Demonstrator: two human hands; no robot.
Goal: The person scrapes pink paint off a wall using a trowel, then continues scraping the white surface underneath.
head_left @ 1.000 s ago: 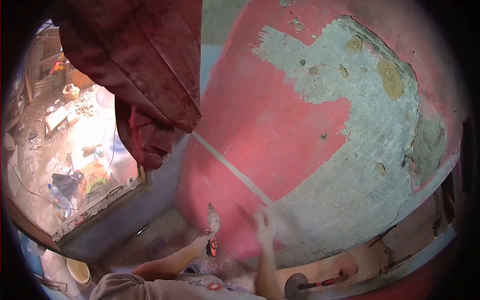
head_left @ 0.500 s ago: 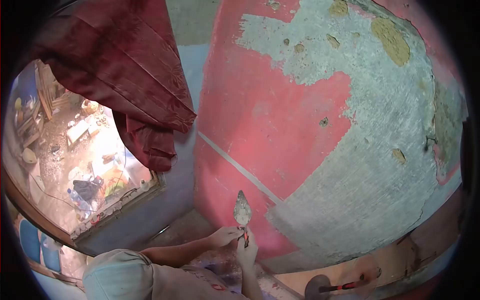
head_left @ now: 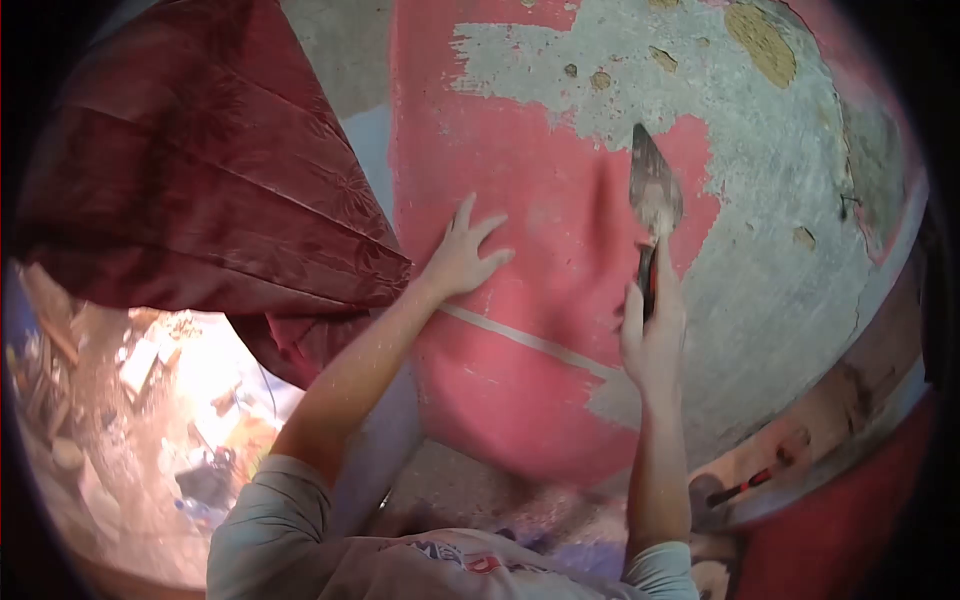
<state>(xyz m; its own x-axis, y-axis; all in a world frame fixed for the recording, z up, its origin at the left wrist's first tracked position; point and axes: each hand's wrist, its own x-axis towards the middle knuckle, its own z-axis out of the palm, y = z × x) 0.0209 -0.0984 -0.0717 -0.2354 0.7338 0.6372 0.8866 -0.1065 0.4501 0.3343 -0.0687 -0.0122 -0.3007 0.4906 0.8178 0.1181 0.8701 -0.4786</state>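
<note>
In front of me rises a wall (head_left: 560,200) with pink paint, peeled away to grey plaster on its upper and right parts. My right hand (head_left: 655,335) is wrapped round the black and red handle of a pointed trowel (head_left: 655,185). The trowel's blade points up and overlaps the border between paint and bare plaster. To the left, my left hand (head_left: 465,255) has its fingers spread over the pink paint, just above a pale stripe (head_left: 530,343) and near the edge of the curtain.
A dark red curtain (head_left: 200,170) hangs at the left over a bright opening with rubble (head_left: 140,370) beyond. At the lower right lies another tool with a black and red handle (head_left: 755,482). Holes and a rough patch (head_left: 760,45) mark the upper wall.
Both hands were together at the trowel, low in front of me. The left hand has let go and moved up to the wall; the right has raised the trowel up and rightward.
</note>
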